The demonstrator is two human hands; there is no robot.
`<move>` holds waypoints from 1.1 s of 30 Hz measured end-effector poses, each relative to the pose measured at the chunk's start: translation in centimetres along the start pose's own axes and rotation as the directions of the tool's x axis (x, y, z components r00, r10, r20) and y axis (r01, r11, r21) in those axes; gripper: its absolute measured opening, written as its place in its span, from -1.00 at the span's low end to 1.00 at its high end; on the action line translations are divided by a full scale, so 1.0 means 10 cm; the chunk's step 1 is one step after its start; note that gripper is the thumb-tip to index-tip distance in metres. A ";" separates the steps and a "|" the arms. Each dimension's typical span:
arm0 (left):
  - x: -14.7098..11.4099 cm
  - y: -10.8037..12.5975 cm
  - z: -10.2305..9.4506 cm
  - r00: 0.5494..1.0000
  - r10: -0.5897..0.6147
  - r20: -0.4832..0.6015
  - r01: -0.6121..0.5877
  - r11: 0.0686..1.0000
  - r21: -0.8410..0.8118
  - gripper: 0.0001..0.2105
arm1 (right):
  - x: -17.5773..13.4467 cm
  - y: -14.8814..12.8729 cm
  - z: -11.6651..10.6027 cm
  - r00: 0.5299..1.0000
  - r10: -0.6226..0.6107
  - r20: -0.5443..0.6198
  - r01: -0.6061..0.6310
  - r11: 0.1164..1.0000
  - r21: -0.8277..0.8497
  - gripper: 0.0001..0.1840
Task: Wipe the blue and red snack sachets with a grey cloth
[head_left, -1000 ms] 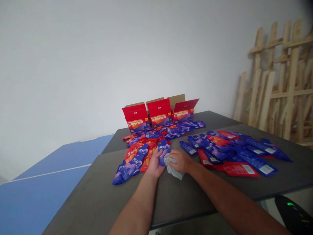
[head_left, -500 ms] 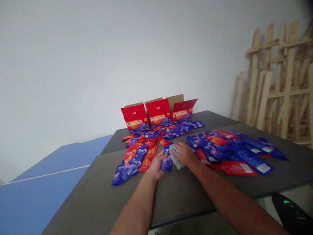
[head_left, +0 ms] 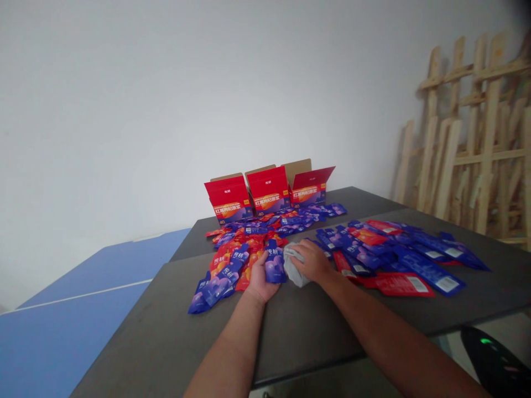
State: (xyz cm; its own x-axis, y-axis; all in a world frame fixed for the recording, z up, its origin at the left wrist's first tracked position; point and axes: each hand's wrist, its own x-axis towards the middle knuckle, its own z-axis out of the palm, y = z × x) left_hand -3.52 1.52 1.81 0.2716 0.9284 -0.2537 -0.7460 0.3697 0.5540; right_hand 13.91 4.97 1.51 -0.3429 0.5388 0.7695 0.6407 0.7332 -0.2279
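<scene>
Holding the blue pouch (head_left: pixel 274 266) upright in your left hand (head_left: pixel 261 282), you've got its printed front facing you in the head view! Those left fingers are part-curled, thumb at the pouch's left edge, the other fingertips hidden behind it. Over to your right hand (head_left: pixel 312 262): fingers bent and closed round a crumpled grey cloth (head_left: pixel 296 270), bunched just beside the pouch's right edge; whether the two touch, you can't tell from here.

Left of your left fingers, there's a heap of red and blue pouches (head_left: pixel 224 276), its nearest ones fanned toward you. Right of your right fingers, a second pile (head_left: pixel 385 249) spreads wide, a red pouch (head_left: pixel 398 284) lying at its near side. Beyond both sets of fingertips, more pouches (head_left: pixel 286 221) lie scattered before three red boxes (head_left: pixel 267 193), flaps up! Beneath your hands runs the dark table (head_left: pixel 298 331); far off to their right, wooden frames (head_left: pixel 489 155) lean by the wall.
</scene>
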 end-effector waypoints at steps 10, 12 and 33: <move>-0.04 -0.05 0.05 0.988 -0.072 0.140 0.068 0.997 0.030 -0.56 | -0.07 -0.23 0.13 0.948 -0.283 0.148 0.254 0.948 0.191 -0.83; -0.03 -0.07 0.05 0.986 -0.084 0.142 0.077 0.996 0.050 -0.57 | -0.07 -0.23 0.14 0.952 -0.265 0.150 0.237 0.955 0.180 -0.83; -0.05 -0.16 0.06 0.994 -0.107 0.013 0.103 0.978 0.182 -0.68 | 0.03 0.04 0.08 0.939 0.338 -0.059 -0.341 0.939 -0.052 -0.79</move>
State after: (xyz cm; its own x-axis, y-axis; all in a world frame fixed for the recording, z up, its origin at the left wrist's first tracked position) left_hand -2.09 0.51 1.52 0.3571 0.8841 -0.3014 -0.5912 0.4637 0.6599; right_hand 13.51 5.76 1.15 -0.0651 0.7298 0.6806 0.7540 0.4827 -0.4455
